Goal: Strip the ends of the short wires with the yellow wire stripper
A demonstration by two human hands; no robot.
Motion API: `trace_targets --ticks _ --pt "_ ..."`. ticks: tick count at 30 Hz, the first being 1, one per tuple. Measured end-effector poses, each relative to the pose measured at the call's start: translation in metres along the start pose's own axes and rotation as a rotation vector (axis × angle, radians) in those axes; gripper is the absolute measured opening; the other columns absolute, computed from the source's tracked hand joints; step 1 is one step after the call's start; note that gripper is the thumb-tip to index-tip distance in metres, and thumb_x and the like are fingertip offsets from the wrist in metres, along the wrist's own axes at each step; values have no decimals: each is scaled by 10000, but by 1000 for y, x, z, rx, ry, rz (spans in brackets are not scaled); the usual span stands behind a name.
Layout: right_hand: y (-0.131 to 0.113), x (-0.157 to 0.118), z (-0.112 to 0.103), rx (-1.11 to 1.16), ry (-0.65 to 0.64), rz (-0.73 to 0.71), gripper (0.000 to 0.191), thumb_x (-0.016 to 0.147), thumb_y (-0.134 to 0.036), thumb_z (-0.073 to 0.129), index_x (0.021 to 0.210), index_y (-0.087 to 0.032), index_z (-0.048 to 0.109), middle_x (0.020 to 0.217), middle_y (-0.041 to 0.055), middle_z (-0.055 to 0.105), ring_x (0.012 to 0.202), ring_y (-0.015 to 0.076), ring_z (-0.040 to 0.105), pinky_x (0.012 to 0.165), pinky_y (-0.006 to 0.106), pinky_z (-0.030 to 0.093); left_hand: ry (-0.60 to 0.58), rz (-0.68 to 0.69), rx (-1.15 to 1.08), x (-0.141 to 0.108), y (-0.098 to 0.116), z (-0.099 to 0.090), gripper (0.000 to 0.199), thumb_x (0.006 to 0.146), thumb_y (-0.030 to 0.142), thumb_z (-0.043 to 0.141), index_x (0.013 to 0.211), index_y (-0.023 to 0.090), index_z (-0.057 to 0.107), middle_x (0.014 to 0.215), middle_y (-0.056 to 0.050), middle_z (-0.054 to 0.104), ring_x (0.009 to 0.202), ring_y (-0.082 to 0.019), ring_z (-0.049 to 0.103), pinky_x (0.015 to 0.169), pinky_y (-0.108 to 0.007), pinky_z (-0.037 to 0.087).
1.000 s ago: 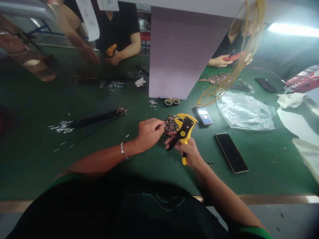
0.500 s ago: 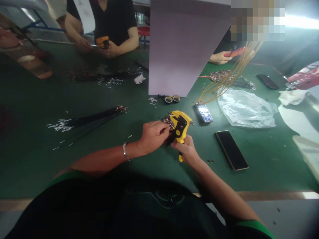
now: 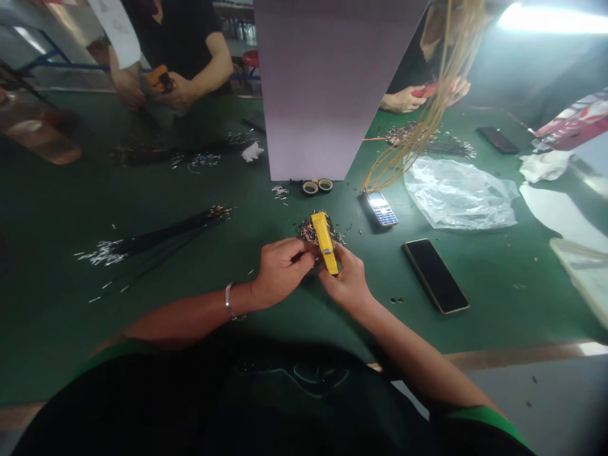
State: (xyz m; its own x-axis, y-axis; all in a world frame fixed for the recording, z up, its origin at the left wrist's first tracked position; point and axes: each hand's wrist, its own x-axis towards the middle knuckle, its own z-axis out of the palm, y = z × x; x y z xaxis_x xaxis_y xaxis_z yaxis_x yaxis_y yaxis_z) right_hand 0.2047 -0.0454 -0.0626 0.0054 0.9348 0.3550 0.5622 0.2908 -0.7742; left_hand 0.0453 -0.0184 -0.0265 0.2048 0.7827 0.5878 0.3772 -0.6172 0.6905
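Observation:
My right hand (image 3: 349, 277) grips a yellow wire stripper (image 3: 324, 239), now turned so its narrow edge faces me. Just left of it, my left hand (image 3: 284, 269) is closed in a pinch, fingertips close to the tool. What those fingers hold is too small and hidden to make out. Beneath and beyond the stripper lies a pile of short dark and copper-coloured wire scraps (image 3: 308, 229). A bundle of thin black wires (image 3: 166, 239) with silvery ends lies on the green table to my left.
A purple-grey panel (image 3: 313, 95) rises ahead, with two tape rolls (image 3: 317, 186) at its foot. To the right are a keypad phone (image 3: 381, 210), a smartphone (image 3: 436, 276) and a clear plastic bag (image 3: 458, 193). Yellow wires (image 3: 418, 139) hang there. Two co-workers hold tools across the table (image 3: 213, 354).
The wire stripper has turned in my right hand, from showing its broad side to showing its narrow edge. My left hand stays pinched beside it. The whole view has shifted slightly.

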Motion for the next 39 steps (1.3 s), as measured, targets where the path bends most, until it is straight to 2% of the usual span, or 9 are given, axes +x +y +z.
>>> trace_targets --ticks 3,6,10,18,31,39 --pt "2 -1 1 -118 72 -125 491 675 -209 552 1164 -167 575 1026 139 709 929 296 678 837 458 562 -34 8 -28 -1 -1 -1 126 784 78 618 742 162 701 654 13 704 570 -89 612 559 -185 472" --pt "3 -1 -1 -192 74 -173 514 683 -209 557 1194 -163 556 994 139 694 906 294 669 810 455 572 -54 5 -31 -1 -2 -2 103 800 119 633 720 154 689 637 7 693 554 -92 602 549 -191 476" --pt "3 -2 -2 -239 84 -209 485 710 -227 549 1189 -153 543 993 148 687 902 292 663 782 436 571 -60 30 -31 -2 -2 -2 138 792 95 636 663 140 651 573 17 637 510 -75 554 503 -173 442" --pt "8 -4 3 -241 111 -219 359 699 -218 525 1054 -171 554 874 110 693 756 252 664 673 369 541 -95 -28 -28 -3 -2 -2 99 801 123 630 742 156 702 640 0 703 557 -100 617 544 -198 486" --pt "16 -5 9 -216 43 -99 97 688 -242 495 780 -226 470 646 45 622 553 204 573 552 306 421 -172 -132 -87 -1 -2 3 172 778 65 581 693 149 705 608 19 664 564 -94 589 561 -188 479" --pt "18 -4 13 -140 -7 39 136 681 -244 494 686 -254 358 564 -2 528 499 169 492 520 283 366 -250 -217 -136 1 -11 7 199 770 50 578 702 161 729 667 5 723 607 -108 642 586 -205 500"
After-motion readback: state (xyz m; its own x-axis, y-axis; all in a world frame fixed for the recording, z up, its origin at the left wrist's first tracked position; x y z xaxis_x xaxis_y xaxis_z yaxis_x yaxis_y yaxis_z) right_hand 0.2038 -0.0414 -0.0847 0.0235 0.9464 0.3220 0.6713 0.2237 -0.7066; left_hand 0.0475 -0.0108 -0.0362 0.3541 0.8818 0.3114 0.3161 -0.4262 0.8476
